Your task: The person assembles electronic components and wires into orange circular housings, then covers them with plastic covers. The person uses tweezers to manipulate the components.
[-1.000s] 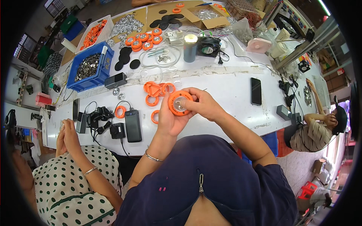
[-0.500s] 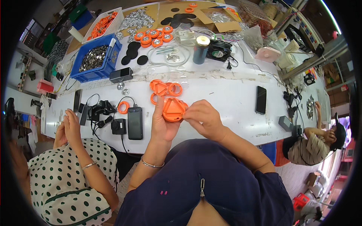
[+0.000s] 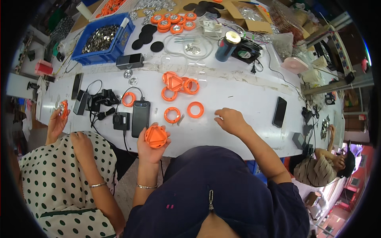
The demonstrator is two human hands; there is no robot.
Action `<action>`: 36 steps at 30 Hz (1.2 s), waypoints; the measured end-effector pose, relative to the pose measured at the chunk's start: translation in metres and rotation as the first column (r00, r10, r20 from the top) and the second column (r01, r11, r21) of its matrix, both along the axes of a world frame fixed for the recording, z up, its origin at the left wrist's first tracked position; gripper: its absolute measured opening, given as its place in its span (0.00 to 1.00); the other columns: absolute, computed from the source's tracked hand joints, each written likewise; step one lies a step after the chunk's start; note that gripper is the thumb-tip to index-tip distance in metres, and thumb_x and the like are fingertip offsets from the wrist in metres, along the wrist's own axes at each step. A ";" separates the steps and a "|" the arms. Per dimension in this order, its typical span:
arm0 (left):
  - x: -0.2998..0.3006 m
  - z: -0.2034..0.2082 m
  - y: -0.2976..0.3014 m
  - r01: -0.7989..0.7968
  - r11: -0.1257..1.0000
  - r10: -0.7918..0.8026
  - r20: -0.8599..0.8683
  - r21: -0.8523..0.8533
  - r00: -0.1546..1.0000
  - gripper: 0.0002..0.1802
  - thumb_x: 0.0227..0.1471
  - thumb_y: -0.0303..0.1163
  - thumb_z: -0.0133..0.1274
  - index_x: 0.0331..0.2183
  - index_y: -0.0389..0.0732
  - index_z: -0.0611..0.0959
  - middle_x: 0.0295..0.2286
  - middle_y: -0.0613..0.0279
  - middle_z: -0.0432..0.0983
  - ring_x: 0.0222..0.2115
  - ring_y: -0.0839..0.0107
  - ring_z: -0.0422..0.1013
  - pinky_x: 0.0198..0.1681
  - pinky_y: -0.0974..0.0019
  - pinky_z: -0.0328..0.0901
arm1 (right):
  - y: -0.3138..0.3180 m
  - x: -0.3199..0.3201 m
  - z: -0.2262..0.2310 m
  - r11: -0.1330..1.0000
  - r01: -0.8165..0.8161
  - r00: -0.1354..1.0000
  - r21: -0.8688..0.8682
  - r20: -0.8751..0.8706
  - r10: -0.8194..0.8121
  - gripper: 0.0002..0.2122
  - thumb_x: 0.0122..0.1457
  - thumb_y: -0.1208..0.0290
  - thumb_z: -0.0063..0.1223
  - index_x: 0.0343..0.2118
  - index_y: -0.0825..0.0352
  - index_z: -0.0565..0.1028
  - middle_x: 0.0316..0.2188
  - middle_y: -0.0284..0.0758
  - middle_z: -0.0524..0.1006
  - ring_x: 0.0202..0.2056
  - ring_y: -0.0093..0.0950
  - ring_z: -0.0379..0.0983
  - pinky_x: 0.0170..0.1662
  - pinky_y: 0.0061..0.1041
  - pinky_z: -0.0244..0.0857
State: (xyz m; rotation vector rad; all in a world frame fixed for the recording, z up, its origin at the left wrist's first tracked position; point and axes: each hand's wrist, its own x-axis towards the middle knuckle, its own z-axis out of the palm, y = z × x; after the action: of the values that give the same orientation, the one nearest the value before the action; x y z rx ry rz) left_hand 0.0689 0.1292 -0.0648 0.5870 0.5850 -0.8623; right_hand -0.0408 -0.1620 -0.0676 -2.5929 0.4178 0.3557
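Observation:
My left hand (image 3: 152, 147), palm up near the table's front edge, has its fingers around a round orange plastic part with a raised triangle (image 3: 155, 136). Held above the tabletop, my right hand (image 3: 231, 120) has bent fingers somewhat apart, with nothing visible in them. Left of it lie a plain orange ring (image 3: 195, 104) and a second orange ring (image 3: 172, 120), with a small greyish piece (image 3: 180, 120) beside that one. Beyond them, another orange triangle part (image 3: 173, 81) rests against a cluster of orange rings (image 3: 169, 99).
A black power bank (image 3: 141, 119) and tangled cables lie left; a phone (image 3: 279, 112) lies right. Farther back are a blue bin of metal discs (image 3: 101, 39), orange-and-silver discs (image 3: 174, 18), black discs (image 3: 157, 47) and a fan (image 3: 247, 50). A co-worker's hand (image 3: 59, 119) is at left.
My left hand has come down and left with the orange part. My right hand has drawn away from it to the right. Two rings now show where my hands were.

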 end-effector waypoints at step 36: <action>-0.014 -0.049 -0.002 0.102 0.969 -0.139 -0.153 -0.227 0.979 0.24 0.57 0.50 0.36 0.43 0.41 0.74 0.39 0.49 0.73 0.37 0.48 0.71 0.37 0.47 0.66 | -0.026 -0.020 -0.025 0.967 0.144 0.970 0.211 0.165 -0.181 0.11 0.52 0.66 0.54 0.34 0.68 0.78 0.30 0.42 0.77 0.31 0.39 0.74 0.37 0.33 0.67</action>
State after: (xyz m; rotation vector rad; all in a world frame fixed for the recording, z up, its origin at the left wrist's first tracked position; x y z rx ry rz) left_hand 0.0550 0.1270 -0.1140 0.3546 0.6012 -1.0832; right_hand -0.0603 -0.1880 -0.0924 -2.3525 0.5000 0.0941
